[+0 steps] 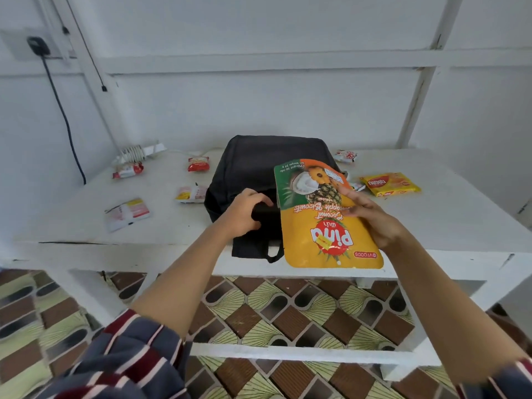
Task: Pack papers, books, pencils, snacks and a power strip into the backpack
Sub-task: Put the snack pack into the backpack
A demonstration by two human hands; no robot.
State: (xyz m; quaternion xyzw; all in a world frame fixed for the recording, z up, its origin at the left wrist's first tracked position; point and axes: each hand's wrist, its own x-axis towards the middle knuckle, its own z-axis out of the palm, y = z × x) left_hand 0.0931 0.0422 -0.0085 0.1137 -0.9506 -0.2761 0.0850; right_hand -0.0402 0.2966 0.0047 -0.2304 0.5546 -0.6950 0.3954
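Right grip (371, 220) pinches biscuit bag (319, 226) by side edge, over backpack (259, 162) at middle of tabletop (431, 220) near edge. Left grip (244, 214) clutches backpack fabric. Bag probably light, slick, contents brittle: hold edge seam, don't squeeze middle.

A black fabric backpack (259, 165) lies on a white painted wooden table (431, 220). The left hand (244, 211) grips its dark opening edge, while the right hand (371, 217) holds a large yellow-and-green biscuit packet (313, 226) above it.
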